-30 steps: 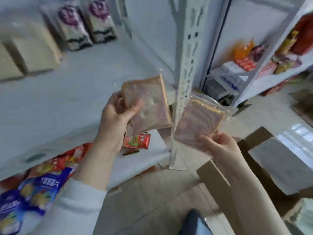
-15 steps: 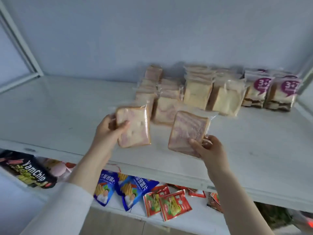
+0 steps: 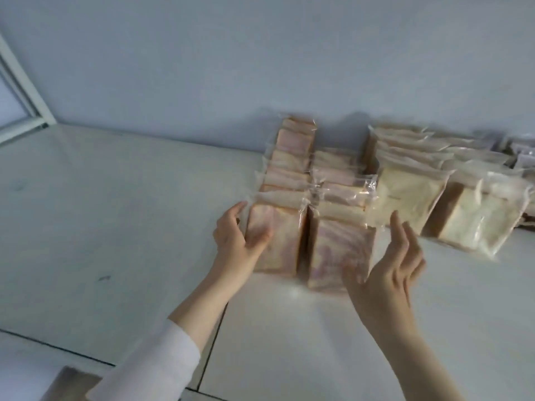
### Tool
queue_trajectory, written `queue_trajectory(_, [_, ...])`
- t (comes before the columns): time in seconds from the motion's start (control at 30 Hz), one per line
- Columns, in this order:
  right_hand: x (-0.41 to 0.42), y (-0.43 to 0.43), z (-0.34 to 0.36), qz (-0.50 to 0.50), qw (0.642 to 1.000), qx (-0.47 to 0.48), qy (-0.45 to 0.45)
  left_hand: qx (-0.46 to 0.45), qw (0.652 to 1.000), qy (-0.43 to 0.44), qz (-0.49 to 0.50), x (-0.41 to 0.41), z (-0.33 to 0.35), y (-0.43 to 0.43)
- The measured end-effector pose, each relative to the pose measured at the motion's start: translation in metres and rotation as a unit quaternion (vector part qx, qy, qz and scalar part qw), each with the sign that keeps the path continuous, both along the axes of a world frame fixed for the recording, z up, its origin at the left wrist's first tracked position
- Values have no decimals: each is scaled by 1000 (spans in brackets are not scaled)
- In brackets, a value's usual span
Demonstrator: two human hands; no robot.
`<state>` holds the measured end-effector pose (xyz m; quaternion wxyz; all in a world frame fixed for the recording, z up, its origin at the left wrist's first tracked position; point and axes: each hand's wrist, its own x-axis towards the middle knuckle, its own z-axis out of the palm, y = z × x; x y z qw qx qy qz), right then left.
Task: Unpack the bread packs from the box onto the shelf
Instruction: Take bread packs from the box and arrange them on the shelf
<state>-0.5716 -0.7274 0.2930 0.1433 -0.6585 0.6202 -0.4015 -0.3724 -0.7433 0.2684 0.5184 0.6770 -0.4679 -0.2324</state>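
Observation:
Two pink-marbled bread packs stand side by side on the white shelf, at the front of two rows of like packs. My left hand grips the left edge of the left pack, thumb across its face and fingers along its side. The right pack stands free. My right hand hovers just to its right, fingers spread and holding nothing, with the thumb close to the pack's lower corner. The box is out of sight, except perhaps a brown corner at the bottom left.
Pale plain bread packs fill rows to the right, more of them leaning further right. The grey wall runs behind the rows. A white shelf upright slants at the far left. Bare shelf surface spreads left and in front.
Both hands carried their packs forward and set them upright at the front of the pink rows. My right hand has let go and opened; the view has moved closer to the shelf.

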Motion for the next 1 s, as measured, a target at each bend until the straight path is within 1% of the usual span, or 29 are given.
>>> queue_trajectory(0.07, [13,1,8,35,991,-67,111,19,995,89,-35,0,6,1])
queue_trajectory(0.13, [33,-3,17,75,975,-84,194,34,983,164,-77,6,9,2])
queue_trajectory(0.23, [59,-16,28,141,927,-72,341,64,968,207,-125,25,11,-3])
queue_trajectory(0.3, [72,-27,36,166,904,-43,392,44,968,216,-121,45,18,-31])
queue_trajectory(0.37, [78,-37,40,189,894,-3,406,25,973,188,-133,61,30,-78])
queue_trajectory(0.47, [82,-45,39,190,872,55,447,40,976,109,-184,61,45,-145])
queue_trajectory(0.57, [88,-49,44,193,862,89,461,63,972,42,-224,52,40,-174])
queue_trajectory(0.63, [91,-52,48,192,861,99,460,62,973,23,-220,52,34,-179])
queue_trajectory(0.7, [95,-52,53,193,857,98,467,46,975,41,-212,56,32,-178])
queue_trajectory(0.77, [99,-51,57,167,845,86,501,23,974,73,-215,62,31,-174])
queue_trajectory(0.8, [101,-52,56,144,853,60,499,4,972,89,-217,63,31,-173])
queue_trajectory(0.87, [104,-55,52,111,882,5,457,-37,967,117,-224,65,31,-172])
queue_trajectory(1.0, [114,-66,47,67,904,-11,423,-87,952,166,-241,64,36,-183])
